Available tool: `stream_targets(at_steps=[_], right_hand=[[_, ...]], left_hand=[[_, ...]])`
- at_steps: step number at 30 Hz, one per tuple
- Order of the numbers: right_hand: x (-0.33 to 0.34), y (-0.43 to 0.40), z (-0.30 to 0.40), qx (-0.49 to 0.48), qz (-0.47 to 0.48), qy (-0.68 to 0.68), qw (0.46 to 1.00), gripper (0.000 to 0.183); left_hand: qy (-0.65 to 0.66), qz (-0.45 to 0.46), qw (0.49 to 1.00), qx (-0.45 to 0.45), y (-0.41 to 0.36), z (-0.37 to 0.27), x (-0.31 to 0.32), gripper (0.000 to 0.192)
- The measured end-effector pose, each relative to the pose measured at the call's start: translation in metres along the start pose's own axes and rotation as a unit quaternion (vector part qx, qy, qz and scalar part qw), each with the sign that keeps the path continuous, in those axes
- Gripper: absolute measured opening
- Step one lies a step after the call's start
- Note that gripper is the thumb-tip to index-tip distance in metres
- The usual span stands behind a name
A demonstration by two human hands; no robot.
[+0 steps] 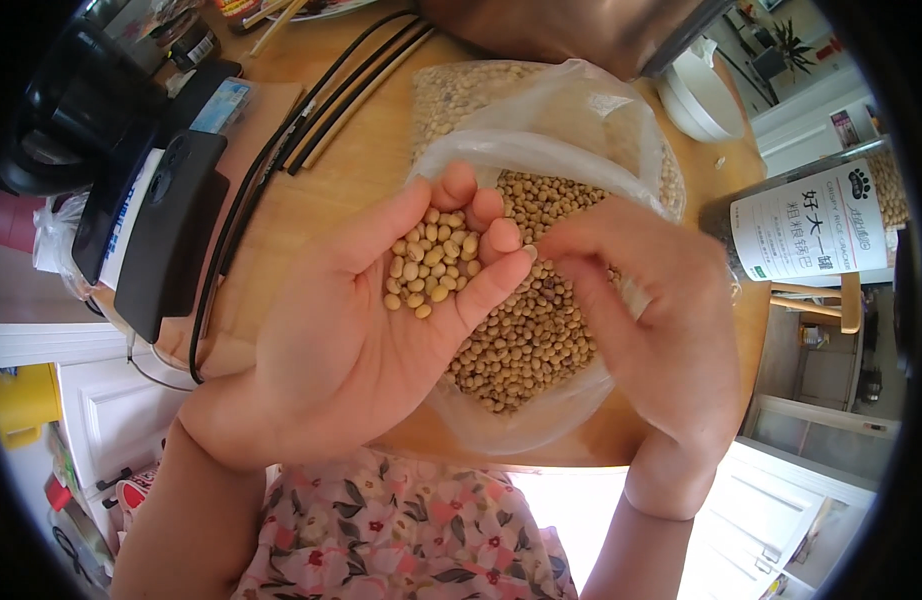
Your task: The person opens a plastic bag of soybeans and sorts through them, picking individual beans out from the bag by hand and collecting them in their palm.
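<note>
My left hand [333,337] is cupped palm up, holding a small heap of pale yellow soybeans [431,262]. Below and beyond it, an open clear plastic bag [498,431] lies on the wooden table [356,112]. Many browner soybeans [525,352] fill the bag, with a few dark ones among them. Over the bag's right side hovers my right hand [660,300], its thumb and forefinger bent close together near the left fingertips. Whether a bean sits between those fingers is hidden.
To the left lie black cables [262,180], a dark phone-like device [183,225] and a black jug [86,105]. A shiny brown vessel [536,30] stands behind the bag. Right of it are a white bowl [701,101] and a labelled clear jar [806,221].
</note>
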State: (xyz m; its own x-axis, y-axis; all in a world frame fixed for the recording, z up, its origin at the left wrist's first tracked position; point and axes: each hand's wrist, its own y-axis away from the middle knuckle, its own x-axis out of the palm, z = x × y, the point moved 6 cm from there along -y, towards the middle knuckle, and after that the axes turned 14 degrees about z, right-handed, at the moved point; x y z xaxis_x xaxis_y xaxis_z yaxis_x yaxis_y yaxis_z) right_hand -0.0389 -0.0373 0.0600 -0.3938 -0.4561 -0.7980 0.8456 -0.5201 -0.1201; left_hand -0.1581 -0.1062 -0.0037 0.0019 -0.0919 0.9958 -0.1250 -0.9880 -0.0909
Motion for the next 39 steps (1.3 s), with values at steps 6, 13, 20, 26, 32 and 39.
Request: stream_targets(at_steps=[6, 13, 20, 26, 32, 39], right_hand=[[0.026, 0.002, 0.001, -0.008, 0.178, -0.106, 0.978, 0.026], [-0.009, 0.002, -0.015, 0.053, -0.053, -0.014, 0.997, 0.021], [0.018, -0.001, 0.000, 0.010, 0.093, 0.049, 0.994, 0.014], [0.022, -0.002, 0.003, 0.016, 0.085, 0.115, 0.990, 0.011], [0.020, -0.001, -0.001, 0.027, 0.068, 0.127, 0.989, 0.009], [-0.010, -0.002, 0.013, -0.084, -0.063, -0.159, 0.982, 0.015]], left_hand=[[-0.012, 0.001, 1.000, -0.008, 0.001, -0.001, 0.004, 0.024], [-0.021, 0.017, 1.000, 0.006, -0.002, -0.002, 0.004, 0.022], [-0.053, 0.003, 0.999, 0.011, -0.002, -0.005, 0.003, 0.022], [-0.076, 0.004, 0.997, 0.010, -0.004, -0.004, 0.004, 0.022], [-0.091, -0.017, 0.996, 0.003, -0.004, -0.002, 0.000, 0.022], [-0.101, -0.069, 0.992, -0.023, -0.002, 0.008, 0.004, 0.026]])
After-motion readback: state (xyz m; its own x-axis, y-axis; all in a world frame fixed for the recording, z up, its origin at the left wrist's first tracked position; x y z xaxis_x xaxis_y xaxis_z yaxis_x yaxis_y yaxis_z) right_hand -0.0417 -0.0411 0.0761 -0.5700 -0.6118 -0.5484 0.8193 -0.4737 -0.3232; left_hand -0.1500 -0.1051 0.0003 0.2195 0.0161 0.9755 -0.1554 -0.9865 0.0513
